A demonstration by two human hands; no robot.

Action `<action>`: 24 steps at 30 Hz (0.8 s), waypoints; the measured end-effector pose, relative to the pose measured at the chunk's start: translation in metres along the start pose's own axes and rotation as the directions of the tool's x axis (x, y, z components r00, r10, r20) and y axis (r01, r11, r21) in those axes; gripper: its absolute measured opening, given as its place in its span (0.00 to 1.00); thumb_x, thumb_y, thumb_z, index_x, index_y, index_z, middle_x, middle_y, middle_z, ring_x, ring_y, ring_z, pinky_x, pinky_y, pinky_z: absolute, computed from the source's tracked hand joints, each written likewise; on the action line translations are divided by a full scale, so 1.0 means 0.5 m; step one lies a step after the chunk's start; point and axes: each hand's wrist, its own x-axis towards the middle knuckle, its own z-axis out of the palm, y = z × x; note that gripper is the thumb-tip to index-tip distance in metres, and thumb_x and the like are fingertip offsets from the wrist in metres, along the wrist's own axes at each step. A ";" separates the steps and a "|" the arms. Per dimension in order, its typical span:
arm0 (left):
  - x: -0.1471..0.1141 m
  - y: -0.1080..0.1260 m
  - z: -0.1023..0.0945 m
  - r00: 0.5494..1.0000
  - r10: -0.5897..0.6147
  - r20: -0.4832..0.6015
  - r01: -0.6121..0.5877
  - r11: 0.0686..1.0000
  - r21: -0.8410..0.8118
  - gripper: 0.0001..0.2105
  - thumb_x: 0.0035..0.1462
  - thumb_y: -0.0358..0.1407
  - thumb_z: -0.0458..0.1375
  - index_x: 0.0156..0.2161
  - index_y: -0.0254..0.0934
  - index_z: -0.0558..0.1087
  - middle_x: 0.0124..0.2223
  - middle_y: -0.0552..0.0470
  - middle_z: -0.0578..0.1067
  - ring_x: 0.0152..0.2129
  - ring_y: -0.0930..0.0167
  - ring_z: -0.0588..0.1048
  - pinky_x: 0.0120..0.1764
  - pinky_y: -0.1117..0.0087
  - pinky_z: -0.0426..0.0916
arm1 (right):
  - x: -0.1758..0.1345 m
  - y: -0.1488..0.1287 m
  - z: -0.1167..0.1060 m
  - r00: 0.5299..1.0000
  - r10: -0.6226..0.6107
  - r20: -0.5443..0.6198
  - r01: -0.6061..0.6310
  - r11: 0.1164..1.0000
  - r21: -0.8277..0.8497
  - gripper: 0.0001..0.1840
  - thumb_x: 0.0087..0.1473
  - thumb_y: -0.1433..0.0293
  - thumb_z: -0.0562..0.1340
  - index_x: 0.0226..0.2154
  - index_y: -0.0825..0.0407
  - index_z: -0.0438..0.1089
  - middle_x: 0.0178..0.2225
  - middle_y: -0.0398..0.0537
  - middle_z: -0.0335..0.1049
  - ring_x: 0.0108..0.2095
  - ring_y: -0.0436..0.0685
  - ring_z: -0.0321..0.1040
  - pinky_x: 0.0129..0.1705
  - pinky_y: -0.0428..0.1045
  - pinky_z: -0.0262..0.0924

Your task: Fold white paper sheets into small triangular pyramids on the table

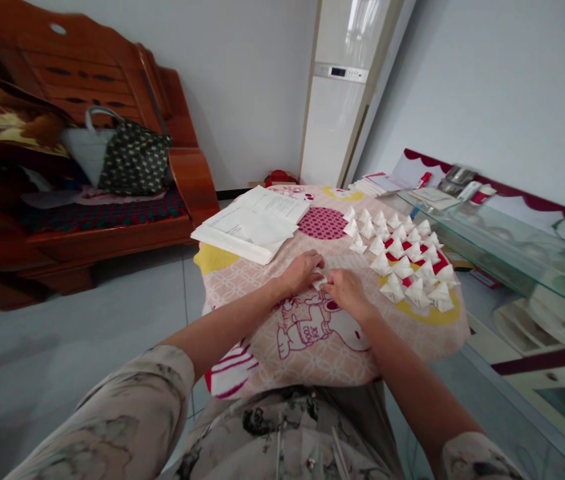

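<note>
Patterned cloth (pixel 322 367): left hand (pixel 303 272), right hand (pixel 345 290) curled, pinching white paper (pixel 320 281).

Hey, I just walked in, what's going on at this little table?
A person has both hands together over the patterned cloth. The left hand and right hand have their fingers at a small piece of white paper, mostly hidden by them. To the right, pointed folded paper shapes stand in rough rows. Toward the far left lies a stack of paper sheets, which neither hand touches.
</note>
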 end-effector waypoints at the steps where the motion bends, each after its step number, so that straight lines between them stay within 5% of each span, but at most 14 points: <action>1: -0.003 0.000 -0.002 0.999 0.023 0.038 -0.023 1.000 0.001 0.05 0.52 0.27 0.61 0.36 0.33 0.74 0.38 0.47 0.74 0.36 0.68 0.72 0.40 0.69 0.65 | -0.001 0.001 -0.004 0.998 -0.059 0.003 0.059 0.997 -0.054 0.06 0.50 0.71 0.69 0.25 0.52 0.72 0.28 0.54 0.74 0.32 0.62 0.72 0.34 0.51 0.59; 4: -0.011 -0.001 -0.011 0.992 0.029 0.119 -0.030 1.000 0.006 0.04 0.55 0.27 0.58 0.34 0.33 0.76 0.34 0.48 0.75 0.33 0.69 0.72 0.39 0.70 0.65 | 0.001 0.009 -0.014 0.964 -0.260 0.058 0.265 0.954 -0.138 0.03 0.52 0.73 0.68 0.32 0.54 0.74 0.36 0.56 0.73 0.35 0.60 0.70 0.36 0.51 0.60; 10: -0.030 0.000 -0.043 0.967 0.069 0.246 -0.061 0.997 -0.037 0.06 0.54 0.32 0.61 0.38 0.36 0.80 0.37 0.49 0.77 0.34 0.69 0.73 0.38 0.71 0.62 | 0.021 0.043 -0.012 0.837 -0.523 0.160 0.538 0.841 -0.064 0.07 0.56 0.74 0.65 0.26 0.54 0.71 0.32 0.50 0.68 0.38 0.57 0.65 0.40 0.51 0.60; 16: -0.048 -0.008 -0.048 0.972 0.097 0.215 -0.073 0.990 -0.119 0.08 0.54 0.32 0.63 0.41 0.35 0.79 0.38 0.48 0.76 0.33 0.70 0.73 0.36 0.72 0.63 | 0.022 0.058 -0.005 0.797 -0.589 0.137 0.589 0.807 0.039 0.12 0.61 0.73 0.60 0.26 0.53 0.71 0.30 0.49 0.66 0.35 0.57 0.62 0.37 0.51 0.59; 24: -0.069 -0.003 -0.046 0.989 0.079 0.124 -0.057 0.984 -0.172 0.08 0.63 0.32 0.56 0.37 0.34 0.78 0.37 0.48 0.76 0.34 0.71 0.75 0.38 0.72 0.67 | 0.011 0.055 -0.011 0.853 -0.519 0.057 0.494 0.838 0.234 0.15 0.63 0.74 0.58 0.26 0.53 0.71 0.29 0.47 0.66 0.33 0.55 0.63 0.36 0.50 0.58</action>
